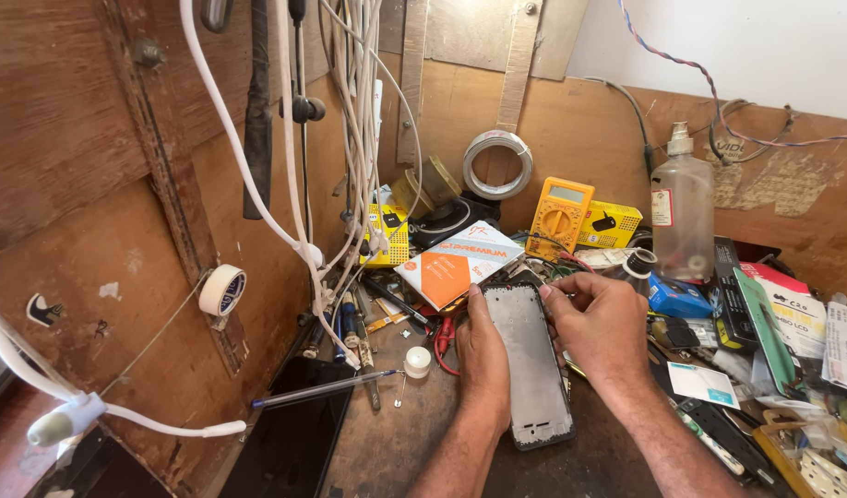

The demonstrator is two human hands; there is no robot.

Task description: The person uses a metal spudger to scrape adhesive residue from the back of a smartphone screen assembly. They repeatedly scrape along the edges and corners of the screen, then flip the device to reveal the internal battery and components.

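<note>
While the phone frame (532, 364) lies flat on the cluttered table (396, 443), it sits right between both hands: left hand (483, 355) grips its left edge, right hand (601, 327) pinches the top right corner, yellow multimeter (559, 217) just behind.

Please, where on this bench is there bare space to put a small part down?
Bare wood shows left of the left hand, between the pen and the bench's near edge below the white cap. The phone frame fills the middle. Right of the right hand it is crowded: boxes, cards, tools. Behind, the multimeter and bottle block the wall.
</note>
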